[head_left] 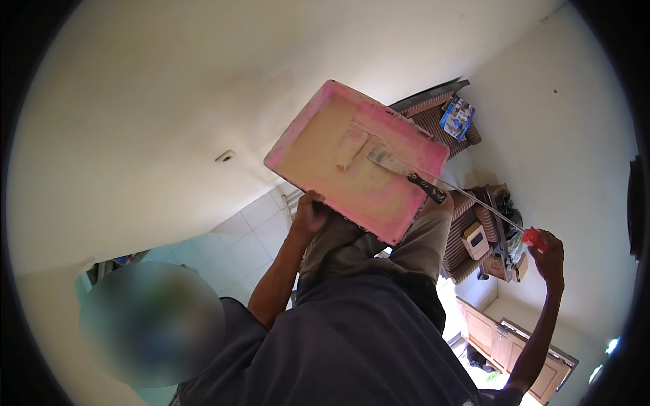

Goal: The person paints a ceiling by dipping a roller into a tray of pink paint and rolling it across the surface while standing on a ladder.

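Observation:
A pink paint tray (308,132) holding cream-yellow paint is tilted in front of me, above my knees. My left hand (313,213) grips its near left edge, with the fingers partly hidden by the rim. In my right hand (550,257), out to the right, is the red handle of a paint roller (533,238). Its long thin wire frame reaches over the tray's right side, and the small roller head (353,150) rests in the paint. A paint-smeared scraper (426,187) with a dark handle lies across the tray near the wire.
Pale walls rise on the left (169,101) and right (562,128); a socket (225,156) is on the left one. Brown striped chairs (457,227) stand beyond the tray, bearing magazines (458,119) and a beige box (476,240). A wooden door (504,342) is at lower right.

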`<state>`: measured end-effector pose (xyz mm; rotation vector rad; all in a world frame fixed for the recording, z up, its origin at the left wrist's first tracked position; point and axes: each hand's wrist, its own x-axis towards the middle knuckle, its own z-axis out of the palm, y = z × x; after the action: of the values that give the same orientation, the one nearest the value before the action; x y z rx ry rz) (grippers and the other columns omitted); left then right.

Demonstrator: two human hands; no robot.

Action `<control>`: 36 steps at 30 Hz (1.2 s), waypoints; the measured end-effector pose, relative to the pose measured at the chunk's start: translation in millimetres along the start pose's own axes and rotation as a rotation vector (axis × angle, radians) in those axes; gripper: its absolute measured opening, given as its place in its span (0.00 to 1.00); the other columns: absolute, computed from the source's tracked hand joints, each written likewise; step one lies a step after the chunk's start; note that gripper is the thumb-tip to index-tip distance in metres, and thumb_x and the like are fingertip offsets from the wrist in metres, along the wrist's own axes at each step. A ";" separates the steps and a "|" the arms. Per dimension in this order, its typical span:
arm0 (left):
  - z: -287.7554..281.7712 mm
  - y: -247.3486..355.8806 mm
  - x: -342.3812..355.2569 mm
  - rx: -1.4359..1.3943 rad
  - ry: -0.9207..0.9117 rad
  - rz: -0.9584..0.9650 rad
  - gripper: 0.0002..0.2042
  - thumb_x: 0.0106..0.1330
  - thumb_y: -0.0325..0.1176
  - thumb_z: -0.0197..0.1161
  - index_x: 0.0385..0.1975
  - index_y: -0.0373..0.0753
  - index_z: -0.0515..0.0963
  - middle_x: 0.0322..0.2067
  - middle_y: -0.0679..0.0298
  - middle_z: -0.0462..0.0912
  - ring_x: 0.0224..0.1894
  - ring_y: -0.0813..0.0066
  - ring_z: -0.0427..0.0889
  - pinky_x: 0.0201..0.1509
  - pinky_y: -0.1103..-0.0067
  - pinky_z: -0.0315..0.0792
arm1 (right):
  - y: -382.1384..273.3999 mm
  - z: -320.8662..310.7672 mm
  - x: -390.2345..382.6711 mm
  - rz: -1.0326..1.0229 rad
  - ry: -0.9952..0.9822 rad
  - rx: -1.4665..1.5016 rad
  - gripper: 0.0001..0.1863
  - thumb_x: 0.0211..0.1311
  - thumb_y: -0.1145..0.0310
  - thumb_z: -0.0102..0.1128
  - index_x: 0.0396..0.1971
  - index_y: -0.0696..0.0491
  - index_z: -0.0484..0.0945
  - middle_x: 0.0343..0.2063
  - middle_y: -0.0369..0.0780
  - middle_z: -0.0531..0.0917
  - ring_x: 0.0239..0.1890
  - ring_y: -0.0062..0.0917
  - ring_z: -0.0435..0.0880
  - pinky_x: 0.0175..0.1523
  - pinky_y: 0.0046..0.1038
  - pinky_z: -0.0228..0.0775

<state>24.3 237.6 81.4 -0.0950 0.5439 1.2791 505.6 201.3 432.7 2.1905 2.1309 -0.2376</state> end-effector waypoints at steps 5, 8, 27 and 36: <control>4.8 2.8 -7.2 0.049 -0.031 0.018 0.12 0.44 0.25 0.52 0.32 0.35 0.71 0.33 0.62 0.74 0.40 0.69 0.73 0.52 0.72 0.67 | 22.2 7.8 -10.3 -0.008 0.037 -0.002 0.21 0.42 0.74 0.64 0.41 0.56 0.76 0.36 0.44 0.80 0.38 0.37 0.80 0.45 0.32 0.71; -3.3 9.7 -8.9 0.070 -0.076 0.043 0.10 0.44 0.25 0.52 0.29 0.36 0.71 0.29 0.64 0.74 0.35 0.71 0.74 0.49 0.73 0.68 | 21.3 19.3 -9.2 -0.004 0.024 0.046 0.21 0.42 0.73 0.65 0.42 0.56 0.76 0.37 0.45 0.80 0.38 0.38 0.80 0.45 0.32 0.71; 8.3 21.9 -4.8 0.199 0.073 0.003 0.15 0.46 0.27 0.54 0.37 0.34 0.70 0.33 0.61 0.74 0.40 0.66 0.75 0.51 0.67 0.69 | 47.2 23.3 -7.0 -0.008 0.048 0.022 0.16 0.44 0.72 0.64 0.37 0.56 0.77 0.31 0.44 0.80 0.34 0.37 0.80 0.40 0.30 0.71; -27.4 25.6 5.8 0.162 0.012 0.047 0.13 0.45 0.26 0.54 0.33 0.36 0.70 0.31 0.63 0.73 0.38 0.68 0.74 0.51 0.70 0.69 | 38.5 38.5 18.4 -0.047 0.009 0.169 0.20 0.41 0.73 0.66 0.40 0.55 0.77 0.34 0.43 0.81 0.37 0.35 0.81 0.44 0.30 0.72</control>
<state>-7.5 240.5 60.8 0.0452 0.6606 1.2760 542.3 212.0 389.6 2.2338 2.2457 -0.4266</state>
